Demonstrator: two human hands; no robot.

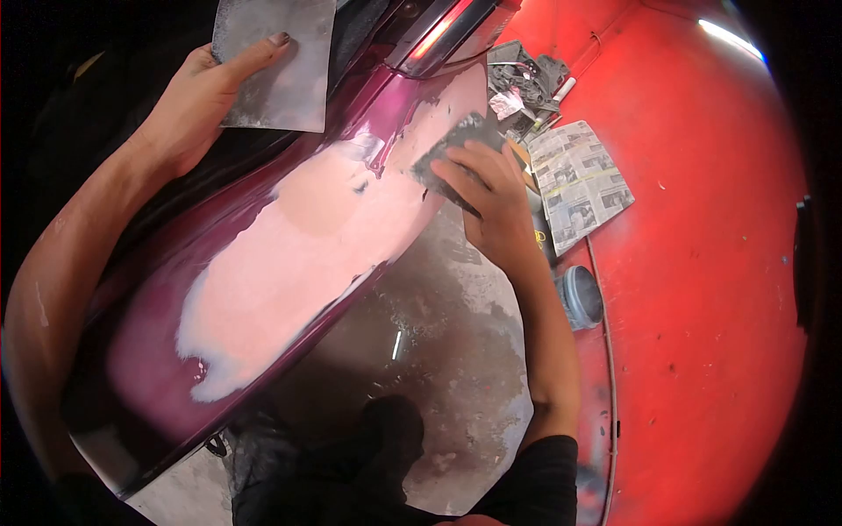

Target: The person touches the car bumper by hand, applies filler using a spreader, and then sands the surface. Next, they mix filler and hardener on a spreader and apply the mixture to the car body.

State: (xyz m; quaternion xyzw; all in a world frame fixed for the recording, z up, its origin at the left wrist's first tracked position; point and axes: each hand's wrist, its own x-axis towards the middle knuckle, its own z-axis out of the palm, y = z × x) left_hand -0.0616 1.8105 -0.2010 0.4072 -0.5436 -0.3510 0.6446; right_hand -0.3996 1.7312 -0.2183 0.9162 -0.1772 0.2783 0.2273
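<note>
My left hand (197, 110) grips a flat grey rectangular sheet (276, 66) at the top, with the thumb lying across its face. The fingers behind the sheet are hidden. Under my right hand (491, 188) is a dark grey, worn-looking sanding pad (456, 140), its fingers wrapped over the top. That pad lies against the right part of a maroon car panel (145, 373), near its edge. A broad patch of smooth pink body filler (272, 254) covers much of the panel, with pale, uneven borders.
A lit tail light (438, 35) sits above the panel. To the right are newspaper (583, 180), a grey tin (581, 296), a hose (611, 394) and a heap of dark cloth (535, 74). Red floor (702, 289) stretches rightward; wet grey floor (430, 351) lies below the panel.
</note>
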